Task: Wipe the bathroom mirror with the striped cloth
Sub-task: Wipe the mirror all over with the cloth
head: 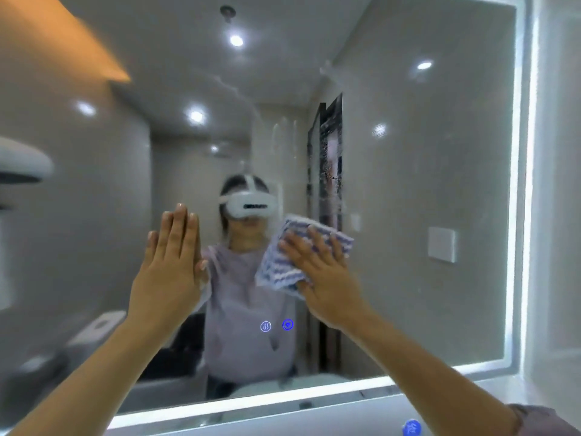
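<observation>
The bathroom mirror [424, 184] fills most of the head view, with a lit strip along its right and bottom edges. My right hand [327, 278] lies flat, fingers spread, pressing the blue-and-white striped cloth [283, 265] against the glass near the middle. The cloth is bunched and sticks out above and to the left of my fingers. My left hand [169, 272] is flat against the mirror to the left, fingers together and pointing up, holding nothing. Streaks and droplets show on the glass above the cloth.
Two small glowing touch icons [276, 325] sit on the mirror below the cloth. A white ledge [314, 420] runs under the mirror, with a blue round object [412, 428] on it. A white fixture [22, 165] juts in at the left edge.
</observation>
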A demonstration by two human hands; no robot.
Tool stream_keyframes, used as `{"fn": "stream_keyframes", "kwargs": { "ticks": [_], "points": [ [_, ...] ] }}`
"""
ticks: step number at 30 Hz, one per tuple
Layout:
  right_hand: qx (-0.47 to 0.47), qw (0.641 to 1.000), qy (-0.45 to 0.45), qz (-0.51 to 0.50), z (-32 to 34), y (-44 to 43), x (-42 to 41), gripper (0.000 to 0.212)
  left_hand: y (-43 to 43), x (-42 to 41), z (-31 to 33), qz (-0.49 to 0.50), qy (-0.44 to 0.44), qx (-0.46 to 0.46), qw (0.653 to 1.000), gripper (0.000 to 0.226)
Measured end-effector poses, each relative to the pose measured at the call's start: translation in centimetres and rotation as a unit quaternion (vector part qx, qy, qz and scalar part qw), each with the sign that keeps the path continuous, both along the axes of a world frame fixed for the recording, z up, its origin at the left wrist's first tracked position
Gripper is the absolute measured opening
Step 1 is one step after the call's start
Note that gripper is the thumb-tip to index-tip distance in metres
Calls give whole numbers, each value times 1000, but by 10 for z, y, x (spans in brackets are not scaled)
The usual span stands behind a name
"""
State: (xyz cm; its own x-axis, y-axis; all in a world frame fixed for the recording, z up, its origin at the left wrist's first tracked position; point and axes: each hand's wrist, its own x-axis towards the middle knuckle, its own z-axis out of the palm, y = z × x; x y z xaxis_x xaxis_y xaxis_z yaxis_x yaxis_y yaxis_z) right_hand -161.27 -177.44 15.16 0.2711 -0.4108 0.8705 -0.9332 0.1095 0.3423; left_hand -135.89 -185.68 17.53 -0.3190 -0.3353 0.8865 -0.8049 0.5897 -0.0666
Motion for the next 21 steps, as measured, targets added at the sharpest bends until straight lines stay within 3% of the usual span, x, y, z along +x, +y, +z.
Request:
{"fn": "stream_keyframes", "kwargs": {
  "ticks": [4, 8, 11, 13, 15, 17, 19, 21],
  "points": [
    [-91, 972, -213, -27, 22, 12, -27, 59, 5, 1, 1, 3, 3, 7, 1000, 68],
    [-122, 940, -305, -94, 35, 3, -16, 66, 4, 1, 2, 0, 4, 9, 1000, 70],
    [-145, 906, -397, -33, 42, -4, 13, 65, 1, -1, 2, 0, 6, 0, 1000, 67],
    [-117, 939, -323, -18, 34, -9, 35, 63, -1, -2, 0, -5, 4, -6, 1000, 65],
    [-62, 983, -173, -16, 15, -15, 48, 62, -2, -3, -1, -8, 2, -9, 1000, 65],
    [-28, 997, -72, 4, 6, -15, 42, 62, -3, -3, -1, -8, 5, -15, 1000, 65],
    [-7, 999, -38, 6, 11, -9, 23, 62, -3, -3, -1, -8, 7, -12, 1000, 66],
    [-24, 997, -75, -13, 22, 1, 2, 58, -3, -2, -1, -6, 7, -11, 1000, 66]
  ]
}}
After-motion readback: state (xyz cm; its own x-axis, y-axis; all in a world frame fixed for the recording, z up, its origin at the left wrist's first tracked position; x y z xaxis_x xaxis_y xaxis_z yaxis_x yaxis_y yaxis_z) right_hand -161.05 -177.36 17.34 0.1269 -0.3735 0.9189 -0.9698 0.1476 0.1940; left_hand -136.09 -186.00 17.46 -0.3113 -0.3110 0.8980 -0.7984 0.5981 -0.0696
